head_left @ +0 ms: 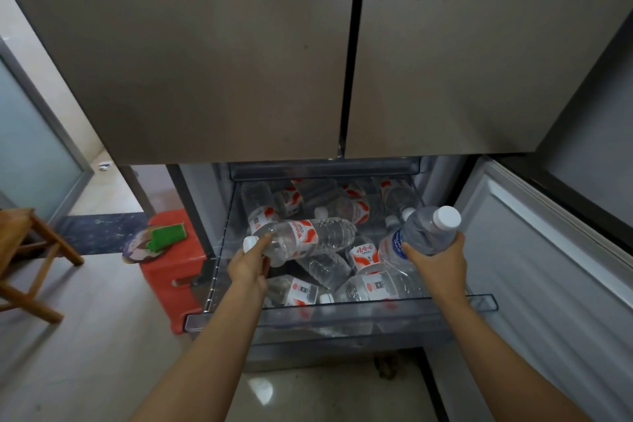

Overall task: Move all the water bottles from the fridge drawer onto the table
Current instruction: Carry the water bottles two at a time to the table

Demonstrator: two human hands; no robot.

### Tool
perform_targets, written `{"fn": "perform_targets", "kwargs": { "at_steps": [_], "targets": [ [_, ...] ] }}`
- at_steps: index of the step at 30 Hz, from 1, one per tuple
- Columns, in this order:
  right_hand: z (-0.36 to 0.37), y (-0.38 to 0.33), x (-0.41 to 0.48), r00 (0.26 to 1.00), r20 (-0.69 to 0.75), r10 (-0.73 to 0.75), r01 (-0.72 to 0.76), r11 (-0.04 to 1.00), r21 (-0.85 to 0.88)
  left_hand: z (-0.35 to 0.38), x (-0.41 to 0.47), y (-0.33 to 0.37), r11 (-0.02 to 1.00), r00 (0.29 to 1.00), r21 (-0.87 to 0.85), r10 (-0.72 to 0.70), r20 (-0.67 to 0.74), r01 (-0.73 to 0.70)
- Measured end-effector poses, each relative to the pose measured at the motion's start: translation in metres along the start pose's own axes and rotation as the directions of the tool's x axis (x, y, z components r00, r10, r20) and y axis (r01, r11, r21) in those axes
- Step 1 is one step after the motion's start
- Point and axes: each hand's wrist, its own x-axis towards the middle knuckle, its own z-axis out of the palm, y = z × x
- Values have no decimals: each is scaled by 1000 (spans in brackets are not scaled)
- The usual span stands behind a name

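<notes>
The pulled-out fridge drawer [342, 317] holds several clear water bottles [373, 286] with red-and-white labels, lying in a heap. My left hand [248, 265] grips one red-labelled bottle [308, 238] near its white cap, lifted sideways above the heap. My right hand [440, 259] is closed around a blue-labelled bottle [421, 233], held tilted with its white cap pointing up and right. Both hands are over the front half of the drawer. No table shows in this view.
Closed upper fridge doors [239, 44] hang above the drawer. An open lower door [548, 267] stands at the right. A red plastic stool [171, 271] with a green sponge sits left of the drawer, a wooden stool [24, 250] farther left.
</notes>
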Motion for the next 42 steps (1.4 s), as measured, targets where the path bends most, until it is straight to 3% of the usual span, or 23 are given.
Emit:
{"fn": "perform_targets", "kwargs": {
  "at_steps": [3, 6, 11, 13, 15, 21, 25, 32, 36, 42],
  "targets": [
    [0, 0, -1, 1000, 0, 2, -2, 1000, 2, 15, -21, 1, 965, 973, 130, 232, -2, -230],
    [0, 0, 0, 1000, -2, 6, -6, 1000, -4, 33, -49, 11, 871, 900, 226, 423, 107, -436],
    [0, 1, 1, 1000, 14, 16, -17, 1000, 13, 49, -78, 23, 584, 667, 322, 663, 340, -745],
    [0, 2, 1, 1000, 9, 19, -19, 1000, 14, 51, -83, 25, 487, 581, 318, 709, 400, -813],
    [0, 2, 1, 1000, 5, 20, -20, 1000, 2, 48, -86, 26, 444, 540, 310, 730, 419, -841],
    [1, 2, 1, 1000, -1, 20, -20, 1000, -15, 43, -84, 26, 600, 631, 222, 656, 414, -769],
    [1, 3, 1, 1000, -3, 15, -15, 1000, -23, 47, -83, 14, 576, 650, 311, 602, 464, -756],
    [2, 2, 1, 1000, 18, 17, -16, 1000, -16, 43, -85, -18, 581, 685, 363, 615, 390, -729],
    [0, 3, 1, 1000, 24, 11, -11, 1000, -10, 43, -85, -14, 634, 766, 429, 519, 380, -643],
    [-1, 2, -1, 999, 40, -5, 5, 1000, -1, 39, -90, -8, 567, 799, 563, 408, 443, -601]
  ]
}}
